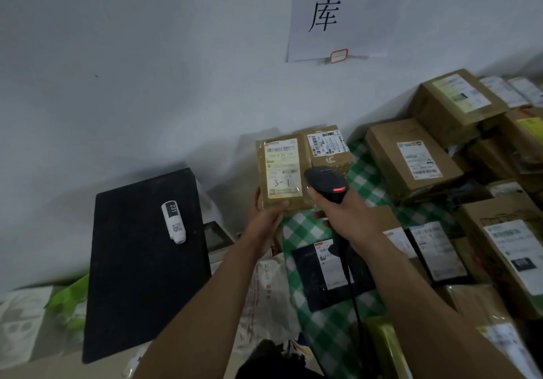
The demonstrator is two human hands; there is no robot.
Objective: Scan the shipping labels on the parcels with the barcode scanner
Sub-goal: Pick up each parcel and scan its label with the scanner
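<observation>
Head view is showing both bare hands raised over the table edge, close together. The left hand (266, 220) is gripping the lower edge of a brown parcel (305, 173), thumb lying across the front and fingers curled behind, and is holding it upright with its face turned toward the camera. The right hand (338, 214) is wrapping fully round the handle of the barcode scanner (326, 181), whose red lamp is glowing and whose cable (352, 284) is trailing down toward the body.

The shipping label (282, 170) is covering most of the parcel's face; its long axis is running up and down, with the barcode strip lying across the top and "3-1" handwritten near the bottom. The scanner head is sitting just to the right of the label, overlapping the parcel's right edge and level with the label's lower half. Its nose seems to be pointing up and away rather than across at the barcode, so the scan is probably calling for the right hand to swing left and upward, or for the left hand to tilt the parcel toward it.

Behind the scanner, a second labelled box (332, 155) is resting by the wall on the green checked cloth (367, 178). More boxes (411, 158) are piling up further right, well apart.
</observation>
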